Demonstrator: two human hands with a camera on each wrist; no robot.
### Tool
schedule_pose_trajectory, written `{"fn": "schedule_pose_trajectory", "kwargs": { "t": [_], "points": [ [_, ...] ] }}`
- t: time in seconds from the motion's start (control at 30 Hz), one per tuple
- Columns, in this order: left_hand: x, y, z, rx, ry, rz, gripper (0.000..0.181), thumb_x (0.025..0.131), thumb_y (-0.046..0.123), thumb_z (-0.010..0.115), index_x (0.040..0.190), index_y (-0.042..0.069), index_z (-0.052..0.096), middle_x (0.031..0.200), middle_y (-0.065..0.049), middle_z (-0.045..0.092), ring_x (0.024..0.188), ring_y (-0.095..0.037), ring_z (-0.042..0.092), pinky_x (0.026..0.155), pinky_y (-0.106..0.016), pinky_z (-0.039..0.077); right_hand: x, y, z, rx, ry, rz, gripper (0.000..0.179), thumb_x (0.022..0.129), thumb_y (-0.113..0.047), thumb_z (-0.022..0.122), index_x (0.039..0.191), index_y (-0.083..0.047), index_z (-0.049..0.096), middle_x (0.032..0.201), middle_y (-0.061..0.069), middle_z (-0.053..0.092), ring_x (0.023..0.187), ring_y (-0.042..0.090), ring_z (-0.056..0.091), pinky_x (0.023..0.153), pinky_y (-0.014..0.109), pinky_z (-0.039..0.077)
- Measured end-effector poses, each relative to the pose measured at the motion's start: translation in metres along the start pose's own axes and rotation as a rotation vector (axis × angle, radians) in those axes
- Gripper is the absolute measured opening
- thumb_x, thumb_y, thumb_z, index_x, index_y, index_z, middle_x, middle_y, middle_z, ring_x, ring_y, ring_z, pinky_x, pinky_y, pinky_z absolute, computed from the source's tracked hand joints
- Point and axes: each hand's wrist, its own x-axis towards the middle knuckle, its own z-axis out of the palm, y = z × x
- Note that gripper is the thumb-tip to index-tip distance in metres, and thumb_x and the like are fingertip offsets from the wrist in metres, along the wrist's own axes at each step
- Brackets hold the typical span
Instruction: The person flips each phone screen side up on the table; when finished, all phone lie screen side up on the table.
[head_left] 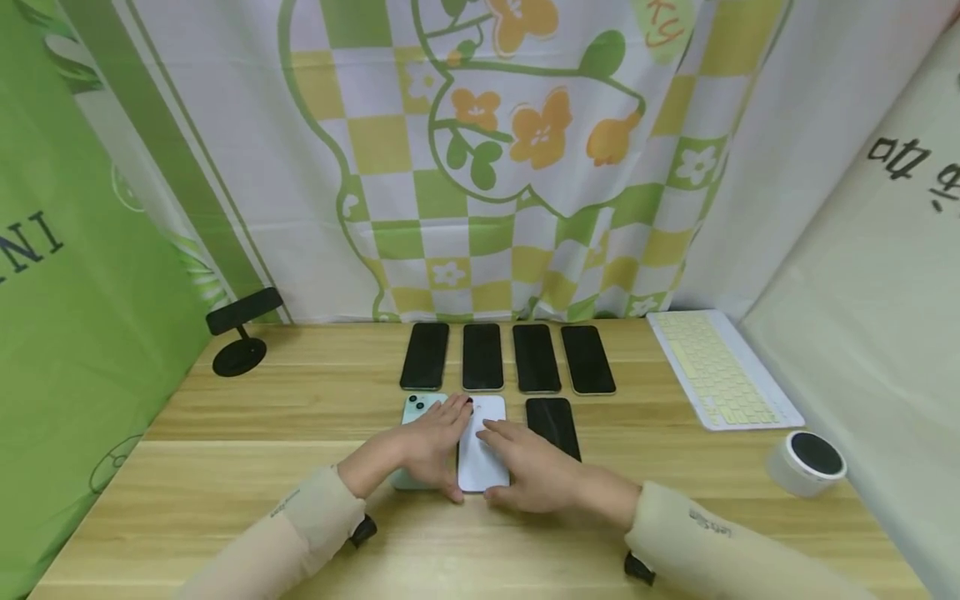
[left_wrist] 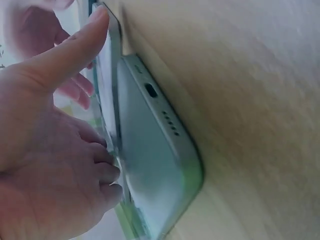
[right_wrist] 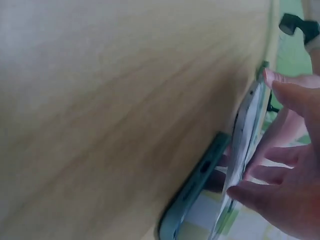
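Observation:
A white smartphone lies back up on the wooden table between both hands. My left hand holds its left side, the thumb at the near corner and the fingertips near the camera end. My right hand holds its right side, the thumb at the other near corner and the fingers over the back. Under the left hand, partly hidden, is a mint green smartphone, its charging port showing in the left wrist view. A black smartphone lies just beyond the right hand, which covers its near end.
Several black smartphones lie in a row behind. A black stand is at the back left. At the right are a white keyboard and a white round device with a dark top. A patterned curtain hangs behind the table.

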Motion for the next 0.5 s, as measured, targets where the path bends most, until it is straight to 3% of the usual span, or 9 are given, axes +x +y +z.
{"fn": "schedule_pose_trajectory", "kwargs": {
  "t": [0.27,0.5],
  "points": [
    [0.005,-0.008,0.003,-0.013,0.006,-0.003,0.132,0.076,0.054,0.089,0.164,-0.007,0.012,0.175,-0.026,-0.002,0.165,-0.038,0.001,0.136,-0.051,0.010,0.005,-0.006,0.012,-0.078,-0.081,0.045,0.079,0.093,-0.037,0.077,0.154,0.002,0.045,0.167,0.025,0.035,0.157,0.045,0.031,0.128,0.055,0.033],
    [0.010,-0.010,0.004,-0.021,0.006,-0.004,0.133,0.075,0.055,0.090,0.163,-0.008,0.012,0.174,-0.029,-0.001,0.165,-0.040,0.000,0.136,-0.052,0.008,0.005,-0.008,0.018,-0.178,-0.062,0.029,0.071,0.097,-0.035,0.073,0.150,0.005,0.048,0.164,0.027,0.039,0.154,0.047,0.036,0.126,0.053,0.038]
  ]
}}
